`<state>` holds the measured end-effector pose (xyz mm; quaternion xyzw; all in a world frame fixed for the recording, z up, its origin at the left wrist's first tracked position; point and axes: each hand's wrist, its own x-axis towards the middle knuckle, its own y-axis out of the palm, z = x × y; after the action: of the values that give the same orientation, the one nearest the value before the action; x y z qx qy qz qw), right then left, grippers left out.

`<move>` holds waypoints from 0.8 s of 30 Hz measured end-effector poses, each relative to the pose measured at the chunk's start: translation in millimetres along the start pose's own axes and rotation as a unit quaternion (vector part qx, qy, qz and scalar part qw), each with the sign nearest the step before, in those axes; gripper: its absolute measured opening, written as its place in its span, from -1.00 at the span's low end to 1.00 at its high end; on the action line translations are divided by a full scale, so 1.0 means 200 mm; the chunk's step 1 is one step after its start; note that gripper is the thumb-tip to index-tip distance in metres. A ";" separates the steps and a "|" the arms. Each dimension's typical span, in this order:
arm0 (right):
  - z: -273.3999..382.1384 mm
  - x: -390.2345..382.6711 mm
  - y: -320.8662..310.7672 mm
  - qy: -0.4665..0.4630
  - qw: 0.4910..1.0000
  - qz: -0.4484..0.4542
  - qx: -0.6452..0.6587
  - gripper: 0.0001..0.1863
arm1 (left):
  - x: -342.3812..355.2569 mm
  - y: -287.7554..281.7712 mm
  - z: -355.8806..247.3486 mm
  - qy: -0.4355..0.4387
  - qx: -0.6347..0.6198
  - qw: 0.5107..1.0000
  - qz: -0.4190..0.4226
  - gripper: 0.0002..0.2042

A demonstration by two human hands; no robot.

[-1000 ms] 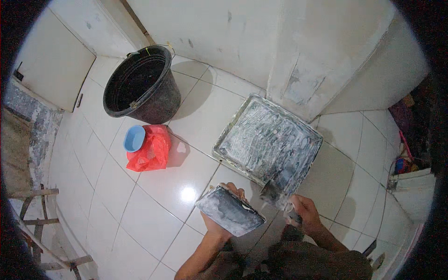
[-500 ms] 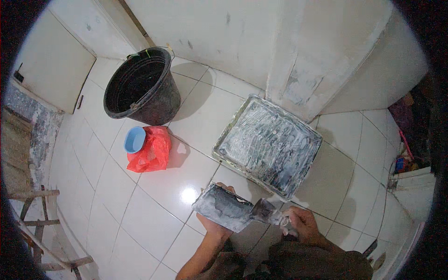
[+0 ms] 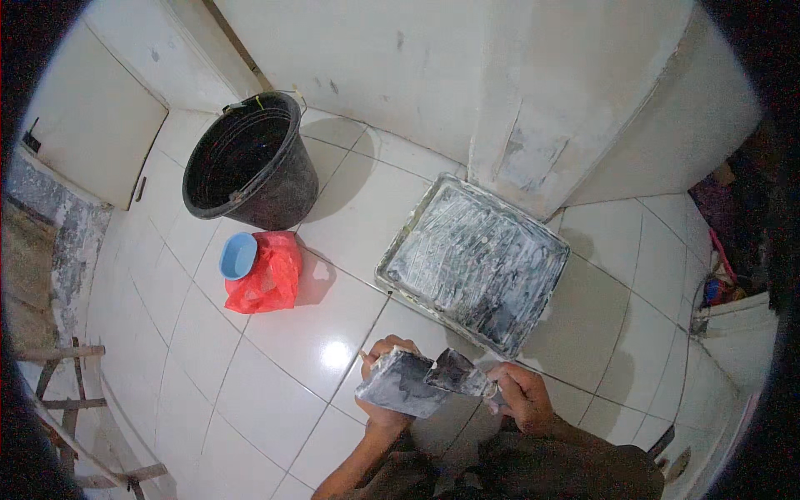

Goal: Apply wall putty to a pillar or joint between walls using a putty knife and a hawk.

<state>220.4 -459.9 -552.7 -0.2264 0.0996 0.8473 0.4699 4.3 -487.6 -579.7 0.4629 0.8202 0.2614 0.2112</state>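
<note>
Held at the lower middle by my left hand point(image 3: 382, 417), a flat rectangular board point(image 3: 393, 388) is tilted and smeared grey and white, with my fingers round its far edge. My right hand point(image 3: 527, 402) is closed on a scraper point(image 3: 454, 373) whose dark, white-smeared blade lies over the board's upper right part; whether it touches is hard to tell. Just beyond both hands a square tray point(image 3: 392, 271), coated in streaky whitish paste, rests on the tiled floor point(image 3: 250, 375).
A black bucket point(image 3: 282, 200) stands at the back left. Below it are a red plastic bag point(image 3: 271, 279) and a blue container point(image 3: 237, 250). White walls point(image 3: 400, 83) bound the back, wooden rungs point(image 3: 58, 354) sit at lower left, and dark clutter point(image 3: 721, 250) fills a right-side opening.
My right hand has brought the scraper from the tray's near edge leftward and down onto the held board. The board is still in my left hand, slightly shifted.
</note>
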 end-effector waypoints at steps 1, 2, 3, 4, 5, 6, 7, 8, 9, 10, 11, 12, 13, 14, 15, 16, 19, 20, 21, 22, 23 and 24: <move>0.01 0.01 0.00 -0.001 1.000 -0.006 0.000 -0.65 | 0.00 -0.01 0.02 -0.001 -0.026 1.000 0.006 -0.67; 0.04 0.02 -0.01 -0.003 1.000 0.007 0.017 -0.65 | 0.00 -0.03 0.04 -0.004 -0.029 0.999 0.012 -0.67; 0.06 0.03 -0.01 -0.005 0.999 0.017 0.033 -0.65 | 0.00 -0.06 0.04 0.053 0.238 0.969 0.027 -0.71; 0.06 0.05 -0.02 -0.006 1.000 0.001 0.029 -0.65 | 0.00 -0.08 0.06 0.111 0.480 0.869 0.045 -0.75; 0.06 0.05 -0.05 -0.020 0.998 0.021 0.054 -0.65 | -0.02 -0.04 0.05 0.119 0.470 0.873 0.059 -0.75; 0.07 0.05 -0.09 -0.034 0.996 0.041 0.077 -0.65 | -0.05 0.01 0.02 0.081 0.325 0.942 0.019 -0.79; 0.10 0.06 -0.12 -0.039 0.997 0.021 0.070 -0.65 | -0.06 0.04 0.01 0.030 0.169 0.985 -0.021 -0.83; 0.12 0.08 -0.16 -0.076 0.992 -0.044 0.092 -0.67 | -0.05 0.05 0.00 0.025 0.159 0.987 -0.008 -0.83; 0.16 0.09 -0.21 -0.114 0.981 -0.108 0.112 -0.69 | -0.03 0.04 -0.01 0.022 0.171 0.985 -0.003 -0.83; 0.23 0.08 -0.26 -0.104 0.964 -0.131 0.205 -0.68 | -0.02 0.03 -0.03 0.023 0.187 0.982 -0.003 -0.84; 0.23 0.12 -0.35 -0.173 0.955 -0.190 0.147 -0.69 | -0.01 0.03 -0.02 0.020 0.179 0.984 0.006 -0.84; 0.23 0.16 -0.44 -0.239 0.936 -0.245 0.087 -0.71 | 0.00 0.03 -0.01 0.000 0.010 1.000 0.010 -0.83; 0.27 0.22 -0.49 -0.300 0.904 -0.305 -0.016 -0.74 | 0.00 0.01 -0.01 -0.014 -0.152 0.988 0.007 -0.83; 0.33 0.27 -0.56 -0.355 0.853 -0.363 -0.122 -0.77 | 0.00 0.00 0.00 -0.035 -0.187 0.981 -0.042 -0.79; 0.36 0.31 -0.62 -0.357 0.852 -0.363 -0.126 -0.77 | -0.01 0.00 0.00 -0.034 -0.191 0.980 -0.041 -0.79; 0.39 0.35 -0.70 -0.413 0.780 -0.405 -0.238 -0.77 | -0.01 0.05 -0.02 -0.041 -0.075 0.993 -0.075 -0.79; 0.46 0.42 -0.83 -0.468 0.673 -0.443 -0.363 -0.71 | -0.03 0.05 0.00 -0.042 -0.027 0.996 -0.070 -0.81; 0.47 0.44 -0.85 -0.473 0.658 -0.448 -0.377 -0.66 | -0.03 0.03 0.01 -0.035 -0.092 0.995 -0.032 -0.82; 0.47 0.46 -0.89 -0.475 0.656 -0.447 -0.379 -0.66 | -0.04 0.01 0.03 -0.034 -0.095 0.994 -0.033 -0.82; 0.46 0.49 -0.92 -0.454 0.654 -0.452 -0.402 -0.63 | -0.04 0.01 0.03 -0.049 0.048 0.995 -0.079 -0.81; 0.46 0.51 -0.94 -0.432 0.651 -0.458 -0.424 -0.59 | -0.04 0.00 0.04 -0.063 0.190 0.972 -0.123 -0.81; 0.46 0.52 -0.96 -0.432 0.650 -0.458 -0.425 -0.59 | -0.04 -0.03 0.06 -0.063 0.188 0.972 -0.123 -0.81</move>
<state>308.7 -243.7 -512.9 -0.0261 -0.6023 0.4758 0.6404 11.6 -494.2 -591.6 0.4055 0.8904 0.0448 0.2017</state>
